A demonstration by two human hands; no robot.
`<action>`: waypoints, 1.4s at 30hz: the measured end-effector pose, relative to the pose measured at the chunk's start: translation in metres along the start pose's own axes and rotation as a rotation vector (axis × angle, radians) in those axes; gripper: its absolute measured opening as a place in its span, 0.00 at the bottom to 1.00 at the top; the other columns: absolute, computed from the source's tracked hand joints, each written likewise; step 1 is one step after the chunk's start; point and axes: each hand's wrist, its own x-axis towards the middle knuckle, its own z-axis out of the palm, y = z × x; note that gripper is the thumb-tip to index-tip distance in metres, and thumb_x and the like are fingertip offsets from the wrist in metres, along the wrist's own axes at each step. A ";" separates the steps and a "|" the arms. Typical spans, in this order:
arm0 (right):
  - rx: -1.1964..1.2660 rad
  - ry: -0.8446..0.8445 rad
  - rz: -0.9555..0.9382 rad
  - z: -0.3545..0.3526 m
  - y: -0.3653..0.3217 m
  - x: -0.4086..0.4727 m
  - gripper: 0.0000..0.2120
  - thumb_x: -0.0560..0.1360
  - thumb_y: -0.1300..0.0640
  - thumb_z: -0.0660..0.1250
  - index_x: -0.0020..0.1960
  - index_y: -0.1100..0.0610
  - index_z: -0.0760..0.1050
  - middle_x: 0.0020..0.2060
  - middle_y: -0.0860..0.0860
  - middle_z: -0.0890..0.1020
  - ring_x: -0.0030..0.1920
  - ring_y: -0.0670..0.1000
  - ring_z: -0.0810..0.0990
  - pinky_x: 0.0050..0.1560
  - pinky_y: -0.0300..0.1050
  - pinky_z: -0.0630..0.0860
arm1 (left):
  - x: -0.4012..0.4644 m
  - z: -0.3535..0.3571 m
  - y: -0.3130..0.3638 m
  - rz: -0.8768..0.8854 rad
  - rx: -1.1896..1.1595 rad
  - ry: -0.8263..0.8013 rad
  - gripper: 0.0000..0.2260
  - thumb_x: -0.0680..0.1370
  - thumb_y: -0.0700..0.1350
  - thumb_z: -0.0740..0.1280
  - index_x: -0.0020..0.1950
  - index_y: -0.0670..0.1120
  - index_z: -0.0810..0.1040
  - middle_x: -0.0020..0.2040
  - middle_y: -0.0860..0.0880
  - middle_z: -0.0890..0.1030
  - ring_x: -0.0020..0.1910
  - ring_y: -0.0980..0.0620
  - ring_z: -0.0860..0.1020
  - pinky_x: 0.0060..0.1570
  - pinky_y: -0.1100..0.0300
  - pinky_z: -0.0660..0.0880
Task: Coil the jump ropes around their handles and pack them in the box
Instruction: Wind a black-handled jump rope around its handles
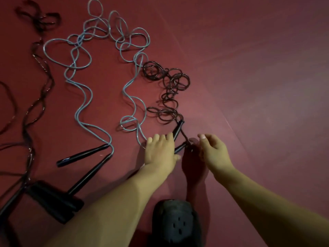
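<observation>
Nearest the lens sits a dark perforated shoe, so the person seems to be crouched over the red floor where the ropes are spread out to be taken one at a time. Both forearms reach forward to the dark jump rope, probably to gather its two handles together before winding. The left hand lies palm down over the dark rope's handles; its fingers curl loosely onto them, one handle poking out beyond the fingertips and another showing just right of the hand. Whether they truly clasp a handle is hard to tell through the blur. The right hand hovers just beside the point where the cord meets the lower handle, relaxed and half-spread, holding nothing that shows.

Left of the arms lie two long black handles of the blue jump rope, whose cord loops away up the floor. A black boxy object, possibly the box, rests at lower left. Farther left, more dark cord trails off.
</observation>
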 end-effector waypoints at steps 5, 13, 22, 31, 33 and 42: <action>-0.009 -0.118 0.045 0.005 0.005 -0.011 0.08 0.82 0.58 0.59 0.52 0.56 0.77 0.33 0.50 0.77 0.28 0.47 0.72 0.29 0.41 0.72 | -0.011 -0.010 0.007 0.012 -0.095 -0.046 0.14 0.81 0.55 0.59 0.60 0.47 0.72 0.58 0.46 0.79 0.59 0.43 0.77 0.56 0.52 0.69; -0.042 -0.019 -0.423 -0.010 -0.077 -0.026 0.18 0.83 0.46 0.53 0.71 0.45 0.66 0.66 0.40 0.69 0.66 0.37 0.67 0.64 0.33 0.63 | -0.040 -0.097 -0.022 0.134 -0.730 -0.225 0.03 0.82 0.46 0.60 0.49 0.48 0.71 0.45 0.45 0.81 0.41 0.43 0.82 0.40 0.56 0.77; 0.023 -0.473 -0.609 -0.026 -0.213 -0.130 0.24 0.82 0.44 0.51 0.45 0.61 0.77 0.30 0.52 0.71 0.31 0.47 0.67 0.32 0.38 0.65 | -0.148 -0.266 -0.075 0.137 -0.871 -0.102 0.07 0.82 0.39 0.63 0.56 0.46 0.79 0.34 0.53 0.81 0.24 0.55 0.76 0.28 0.65 0.70; -0.288 -0.954 -0.577 -0.038 -0.338 -0.288 0.15 0.82 0.49 0.57 0.45 0.58 0.73 0.32 0.54 0.72 0.25 0.47 0.61 0.25 0.39 0.56 | -0.313 -0.384 -0.089 0.033 -1.061 0.249 0.10 0.74 0.34 0.72 0.55 0.41 0.80 0.45 0.43 0.84 0.29 0.51 0.81 0.31 0.63 0.75; -0.280 -1.083 -0.530 -0.034 -0.362 -0.336 0.12 0.82 0.50 0.58 0.47 0.57 0.72 0.31 0.52 0.72 0.25 0.46 0.58 0.25 0.38 0.55 | -0.368 -0.402 -0.099 0.003 -1.088 0.430 0.14 0.73 0.33 0.73 0.58 0.41 0.79 0.48 0.44 0.83 0.28 0.54 0.81 0.24 0.67 0.73; 0.111 -1.259 -0.323 0.050 -0.387 -0.485 0.12 0.83 0.54 0.55 0.48 0.59 0.72 0.26 0.49 0.67 0.23 0.43 0.56 0.22 0.35 0.53 | -0.493 -0.392 -0.147 -0.279 -1.887 1.532 0.20 0.76 0.42 0.72 0.65 0.45 0.71 0.46 0.45 0.77 0.31 0.54 0.78 0.27 0.63 0.75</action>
